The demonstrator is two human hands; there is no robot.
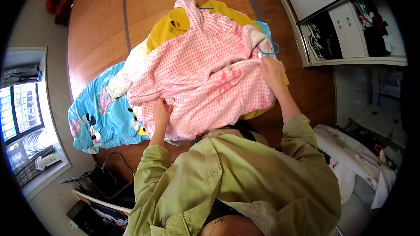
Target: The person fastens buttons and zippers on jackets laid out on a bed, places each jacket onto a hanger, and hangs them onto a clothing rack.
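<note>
A pink fluffy jacket (192, 61) with a dotted pattern lies spread in front of me, its front edges folded over. My left hand (162, 112) pinches its lower front edge. Over at the upper right edge, my right hand (273, 73) has its fingers closed on the fabric close to the collar; it is slightly blurred. A blue hanger (274, 49) sticks out of the jacket beside that hand. Under the jacket lie a mustard-yellow garment (164, 30), a white garment (136, 63) and a light blue cloth (105, 105) with cartoon figures.
The clothes rest on a large bed surface covered with a brown mat (96, 30). On the right stands a wardrobe (350, 30) with clothes in its compartments. An ironing-board-like padded thing (350, 153) is at the lower right. A window (24, 109) is on the left, with a chair (103, 205) below.
</note>
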